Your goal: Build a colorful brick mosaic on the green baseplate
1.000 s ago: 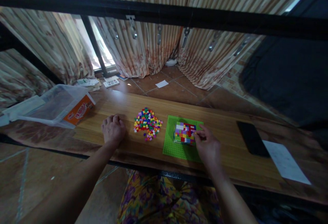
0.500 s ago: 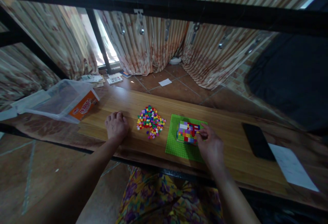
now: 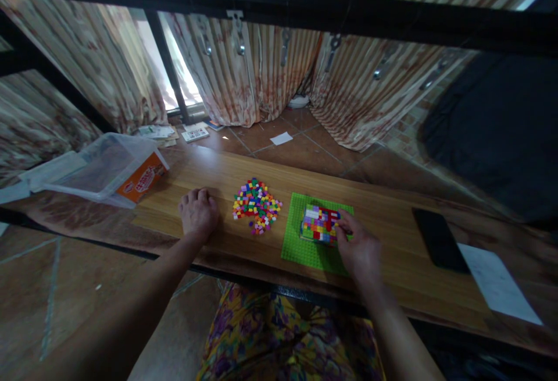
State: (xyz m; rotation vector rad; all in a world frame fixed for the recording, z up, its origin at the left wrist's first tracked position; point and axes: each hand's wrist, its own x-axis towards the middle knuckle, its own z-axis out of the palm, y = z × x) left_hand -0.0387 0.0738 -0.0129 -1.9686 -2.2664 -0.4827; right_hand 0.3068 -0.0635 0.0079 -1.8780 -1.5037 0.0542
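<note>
A low build of small toy bricks [image 3: 320,224] in many colours sits on a green studded baseplate [image 3: 296,247]. At the build's right edge is my right hand [image 3: 361,250], its thumb and fingers pinched together against the bricks. Whatever lies between those fingertips is hidden. My left hand [image 3: 198,212] rests palm down on the wooden table [image 3: 244,259], fingers curled under, with nothing seen in it. Between my left hand and the baseplate lies a loose pile of colourful small bricks [image 3: 257,203].
A clear plastic tub [image 3: 100,171] with an orange label stands at the table's left end. On the right lie a black phone-like slab [image 3: 440,240] and a white sheet of paper [image 3: 499,285]. A dark metal bar [image 3: 279,6] crosses in front of striped curtains [image 3: 261,78].
My right hand has shifted slightly at the build's right edge; a yellow brick seen at its fingertips before no longer shows clearly. My left hand stays in place.
</note>
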